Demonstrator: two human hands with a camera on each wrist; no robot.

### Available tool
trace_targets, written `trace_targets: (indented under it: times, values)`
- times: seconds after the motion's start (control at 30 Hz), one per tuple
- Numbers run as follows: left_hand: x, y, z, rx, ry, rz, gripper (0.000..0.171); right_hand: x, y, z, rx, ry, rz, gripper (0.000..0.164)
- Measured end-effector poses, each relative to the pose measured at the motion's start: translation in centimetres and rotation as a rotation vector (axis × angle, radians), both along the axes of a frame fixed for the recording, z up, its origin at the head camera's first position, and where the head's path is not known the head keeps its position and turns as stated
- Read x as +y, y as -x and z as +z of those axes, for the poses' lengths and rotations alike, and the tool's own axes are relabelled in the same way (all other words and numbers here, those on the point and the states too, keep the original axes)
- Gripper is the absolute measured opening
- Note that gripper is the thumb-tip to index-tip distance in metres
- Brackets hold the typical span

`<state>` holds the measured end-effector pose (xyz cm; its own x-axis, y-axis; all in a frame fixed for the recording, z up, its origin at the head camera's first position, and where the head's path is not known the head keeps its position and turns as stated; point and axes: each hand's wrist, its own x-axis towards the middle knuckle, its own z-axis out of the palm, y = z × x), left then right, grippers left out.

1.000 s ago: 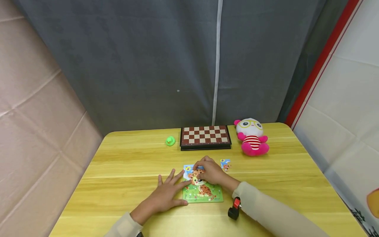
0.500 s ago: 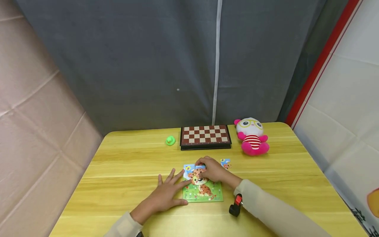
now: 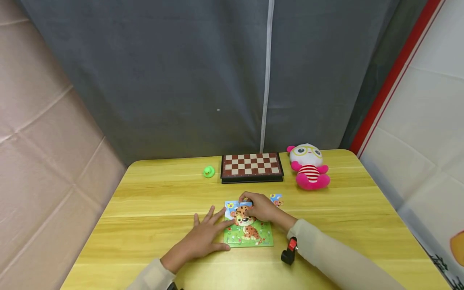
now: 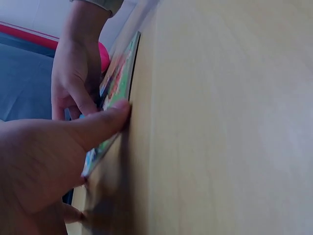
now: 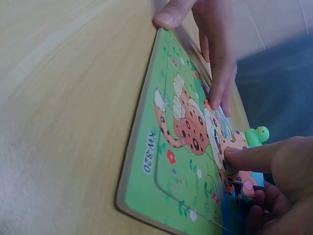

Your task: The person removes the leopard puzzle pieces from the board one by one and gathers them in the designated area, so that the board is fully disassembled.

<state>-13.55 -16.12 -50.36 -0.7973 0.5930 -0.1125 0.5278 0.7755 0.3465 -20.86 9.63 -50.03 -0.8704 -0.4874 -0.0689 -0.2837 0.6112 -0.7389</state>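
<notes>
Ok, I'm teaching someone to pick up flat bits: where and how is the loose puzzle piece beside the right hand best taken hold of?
Probably by two opposite edges, pinched from above, coming from its right or far side. The loose puzzle piece looks flat on the table, leaving mainly thin edges to grip, and the right hand crowds its near left side.

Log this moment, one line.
left hand: touches puzzle edge | right hand: pinches piece over puzzle | loose piece: on table
</notes>
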Motion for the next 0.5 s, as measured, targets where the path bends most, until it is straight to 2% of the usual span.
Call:
trace_targets:
  times: [0.2, 0.37, 0.5]
  values:
    - [1.1, 0.3, 0.9, -0.033, 0.088, -0.014, 0.079, 0.0, -0.1, 0.1, -0.005, 0.014, -0.011, 0.030]
    - [1.9, 0.1, 2.2, -0.070, 0.174, -0.045, 0.069, 0.1, -0.1, 0.0, -0.011, 0.027, -0.013, 0.030]
    - [2.2, 0.1, 2.6, -0.093, 0.206, -0.045, 0.066, 0.2, -0.1, 0.0, -0.018, 0.049, -0.020, 0.030]
